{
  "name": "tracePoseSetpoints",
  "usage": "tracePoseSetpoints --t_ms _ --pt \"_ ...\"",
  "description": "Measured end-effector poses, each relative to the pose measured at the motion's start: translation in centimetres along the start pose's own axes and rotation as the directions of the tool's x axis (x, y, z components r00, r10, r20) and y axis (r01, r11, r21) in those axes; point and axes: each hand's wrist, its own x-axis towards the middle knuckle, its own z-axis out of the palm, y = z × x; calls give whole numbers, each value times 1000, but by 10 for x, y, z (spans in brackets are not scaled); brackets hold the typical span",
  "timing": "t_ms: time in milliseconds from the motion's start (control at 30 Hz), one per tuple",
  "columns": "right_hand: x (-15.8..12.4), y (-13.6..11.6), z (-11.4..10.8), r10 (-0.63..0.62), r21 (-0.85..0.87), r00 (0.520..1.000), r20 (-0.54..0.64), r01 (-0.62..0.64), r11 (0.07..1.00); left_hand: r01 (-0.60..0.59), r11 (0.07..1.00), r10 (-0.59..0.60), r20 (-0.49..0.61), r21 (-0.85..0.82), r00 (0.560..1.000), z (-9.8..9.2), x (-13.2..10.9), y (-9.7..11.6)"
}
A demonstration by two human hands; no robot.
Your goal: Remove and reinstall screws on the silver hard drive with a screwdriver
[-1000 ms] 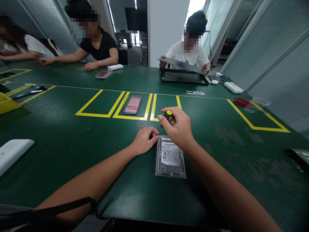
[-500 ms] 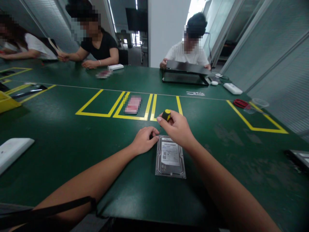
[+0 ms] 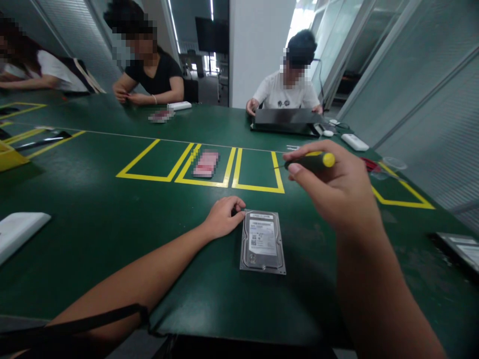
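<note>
A hard drive [image 3: 264, 244] with a white label lies flat on the green table, in the lower middle of the head view. My left hand [image 3: 225, 215] rests at its upper left corner, fingers curled and thumb against the edge; what lies under the fingers is partly hidden. My right hand [image 3: 331, 182] is raised to the right, above the table and apart from the drive. It is closed around a screwdriver [image 3: 314, 162] with a dark and yellow handle, whose thin shaft points left.
Yellow tape boxes mark the table [image 3: 168, 219]; a blurred pink item [image 3: 206, 164] lies in one. A second drive-like device [image 3: 458, 252] is at the right edge, a white device [image 3: 20, 232] at the left. Across the table a person holds a dark panel [image 3: 286, 117]; others sit further left.
My right hand has lifted the screwdriver off the drive's top end and moved right, tipping it nearly level. My left hand stays put. The person opposite has lowered the dark panel.
</note>
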Motion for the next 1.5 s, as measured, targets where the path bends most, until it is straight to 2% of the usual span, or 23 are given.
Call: tracePoseSetpoints --t_ms 100,200,267,333,500,600,700,767,833,933,1067,1133,1300,1500 --pt "-6 -6 -25 -33 -197 999 -20 28 980 2 1000 -2 -7 -3 1000 1 0 -2" --pt "-18 6 -45 -25 -356 999 24 32 934 -7 1000 6 -13 -8 1000 2 -1 -2" --pt "-31 26 -55 -51 -443 995 91 86 892 -18 1000 18 -17 -9 1000 3 -1 -2" --pt "-48 52 -62 -67 -527 975 210 170 833 -20 1000 20 -23 -7 1000 3 -2 -2" --pt "-102 116 -76 34 -714 902 430 317 624 -10 1000 10 -31 1 999 3 -3 -2" --pt "-127 135 -81 41 -751 865 500 410 519 -32 999 33 -61 17 998 3 -5 1" --pt "-138 138 -81 0 -751 831 557 504 427 -127 990 132 -99 64 986 -1 -9 10" --pt "-140 136 -79 -36 -737 807 590 556 384 -235 967 244 -89 94 966 -4 -14 17" --pt "-140 134 -76 -60 -724 790 610 587 364 -379 924 380 -13 46 925 -7 -18 24" --pt "-139 133 -71 -76 -707 774 629 610 358 -592 805 592 98 -32 800 -7 -23 32" --pt "-138 131 -62 -86 -688 756 648 630 360 -718 694 708 234 -55 666 -2 -28 42" --pt "-137 130 -58 -90 -676 746 660 642 360 -738 673 713 307 -48 630 1 -30 46" --pt "-133 128 -48 -84 -677 742 665 646 353 -737 676 663 437 0 608 4 -34 50" --pt "-129 128 -37 -39 -684 742 670 637 356 -716 697 614 492 28 617 5 -33 48"
